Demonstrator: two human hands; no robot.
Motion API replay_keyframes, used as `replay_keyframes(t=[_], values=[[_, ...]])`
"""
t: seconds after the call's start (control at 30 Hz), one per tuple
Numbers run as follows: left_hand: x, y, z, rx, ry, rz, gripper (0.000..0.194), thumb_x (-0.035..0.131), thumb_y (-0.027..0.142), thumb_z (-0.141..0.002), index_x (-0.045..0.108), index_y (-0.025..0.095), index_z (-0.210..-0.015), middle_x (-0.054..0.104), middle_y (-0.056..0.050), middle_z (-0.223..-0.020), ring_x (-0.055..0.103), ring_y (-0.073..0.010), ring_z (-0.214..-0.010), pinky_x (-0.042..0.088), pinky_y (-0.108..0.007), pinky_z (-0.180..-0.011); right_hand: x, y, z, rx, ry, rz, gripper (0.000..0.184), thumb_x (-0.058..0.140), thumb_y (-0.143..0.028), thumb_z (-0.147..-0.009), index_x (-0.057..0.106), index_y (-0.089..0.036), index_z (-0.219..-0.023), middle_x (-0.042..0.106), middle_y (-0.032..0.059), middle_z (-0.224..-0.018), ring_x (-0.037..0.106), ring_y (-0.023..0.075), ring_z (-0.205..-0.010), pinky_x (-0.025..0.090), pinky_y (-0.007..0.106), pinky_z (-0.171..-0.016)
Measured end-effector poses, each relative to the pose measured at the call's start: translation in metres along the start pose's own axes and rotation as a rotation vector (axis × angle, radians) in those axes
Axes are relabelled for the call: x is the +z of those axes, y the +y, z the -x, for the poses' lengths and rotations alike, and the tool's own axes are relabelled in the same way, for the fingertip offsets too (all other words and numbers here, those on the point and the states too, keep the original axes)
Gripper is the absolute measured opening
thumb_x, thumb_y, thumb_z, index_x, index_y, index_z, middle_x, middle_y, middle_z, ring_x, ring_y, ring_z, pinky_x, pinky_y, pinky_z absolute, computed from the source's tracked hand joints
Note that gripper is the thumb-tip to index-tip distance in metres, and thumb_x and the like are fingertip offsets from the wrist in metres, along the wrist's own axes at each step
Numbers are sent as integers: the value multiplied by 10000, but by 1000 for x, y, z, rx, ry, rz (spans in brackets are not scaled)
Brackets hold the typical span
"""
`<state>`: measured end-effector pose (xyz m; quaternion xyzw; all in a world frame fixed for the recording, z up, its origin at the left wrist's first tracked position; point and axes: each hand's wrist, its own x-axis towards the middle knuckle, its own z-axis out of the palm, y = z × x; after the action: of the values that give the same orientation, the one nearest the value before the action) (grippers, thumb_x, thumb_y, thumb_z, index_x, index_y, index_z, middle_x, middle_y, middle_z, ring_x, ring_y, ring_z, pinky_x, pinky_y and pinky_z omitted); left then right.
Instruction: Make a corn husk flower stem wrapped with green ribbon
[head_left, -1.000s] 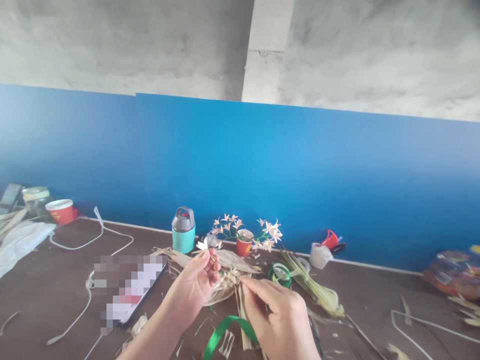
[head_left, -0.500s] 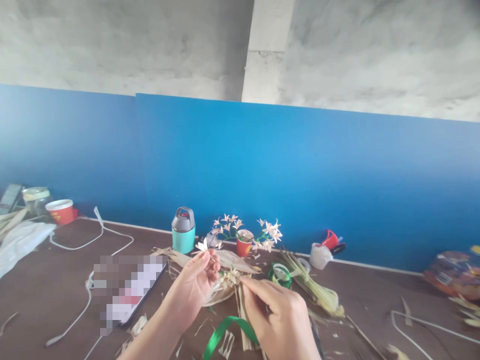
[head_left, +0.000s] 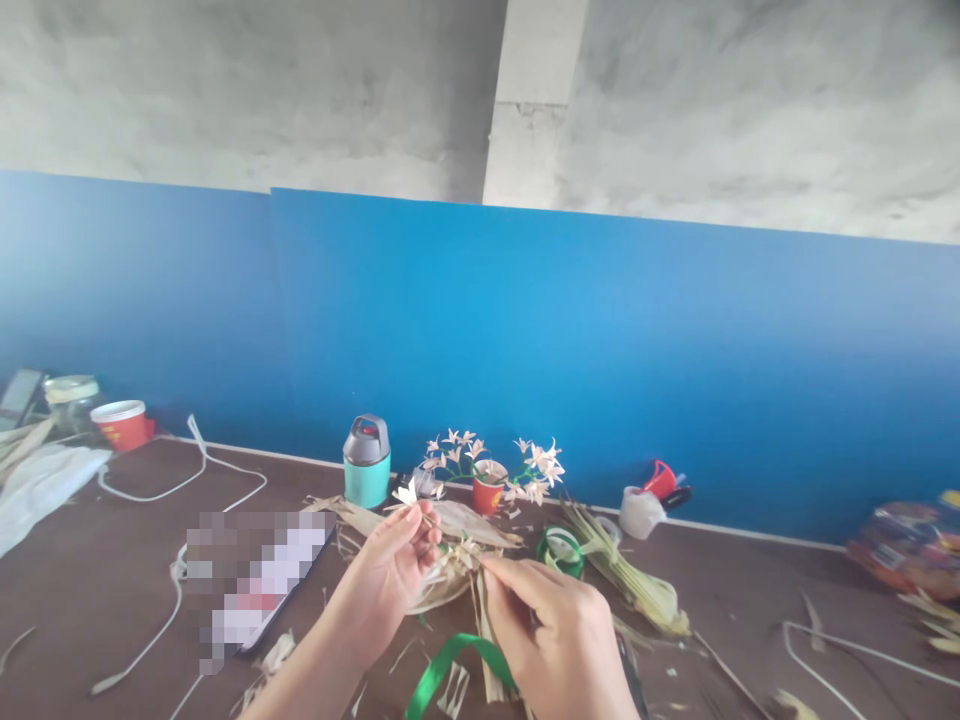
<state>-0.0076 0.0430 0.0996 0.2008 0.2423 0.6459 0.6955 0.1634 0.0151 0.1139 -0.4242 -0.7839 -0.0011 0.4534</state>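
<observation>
Between the thumb and fingers of my left hand [head_left: 390,575] is a small pale husk flower [head_left: 406,493], its petals standing above the fingertips. My right hand [head_left: 551,625] is closed in a pinch to the right of it; what is in its fingertips is too thin or hidden to make out. A green ribbon [head_left: 442,672] curves up from the front edge and goes out of sight beside my right hand. Under and behind the hands lie dry corn husks [head_left: 472,523] and cut pieces. A pale strip [head_left: 484,640] hangs just left of the right hand.
Behind stand a turquoise flask [head_left: 367,480] and a red cup [head_left: 489,492] with finished flowers on green stems. To the right are a green ribbon roll [head_left: 560,550], a husk bundle [head_left: 637,580] and a white container [head_left: 640,512]. A phone [head_left: 274,580] and white cord [head_left: 178,590] lie left.
Both hands stay almost in place. The flower in my left hand has turned very slightly.
</observation>
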Motion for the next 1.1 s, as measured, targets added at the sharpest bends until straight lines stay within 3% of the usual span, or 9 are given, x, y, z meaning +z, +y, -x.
replay_keyframes(t=[0.53,0.73,0.93,1.1], values=[[2,-2,4,33,-43,-54,231,826,258,-606,699,142,-759,609,1,-701,526,-92,-636,451,-193,-624,3,-4,-2,5,-4,-14,260,479,-240,-866,736,-204,-847,710,64,-647,652,153,-536,515,210,-549],[2,-6,3,138,-23,-70,179,812,251,-622,691,143,-700,609,1,-720,534,-103,-690,449,-187,-632,5,-7,-5,-1,-1,-58,307,452,-289,-889,737,-210,-807,708,59,-623,653,149,-510,511,192,-521],[5,-8,6,212,57,-86,205,841,252,-571,662,165,-626,628,9,-718,553,-116,-709,449,-189,-631,9,-7,-6,51,-68,-117,321,441,-292,-897,738,-211,-808,703,50,-613,668,163,-535,515,194,-518],[5,-6,5,229,53,-94,183,846,238,-562,691,165,-628,663,-2,-715,572,-120,-695,451,-198,-628,18,-1,-4,173,-99,-292,259,503,-296,-867,741,-198,-901,706,52,-641,661,176,-553,530,218,-531]])
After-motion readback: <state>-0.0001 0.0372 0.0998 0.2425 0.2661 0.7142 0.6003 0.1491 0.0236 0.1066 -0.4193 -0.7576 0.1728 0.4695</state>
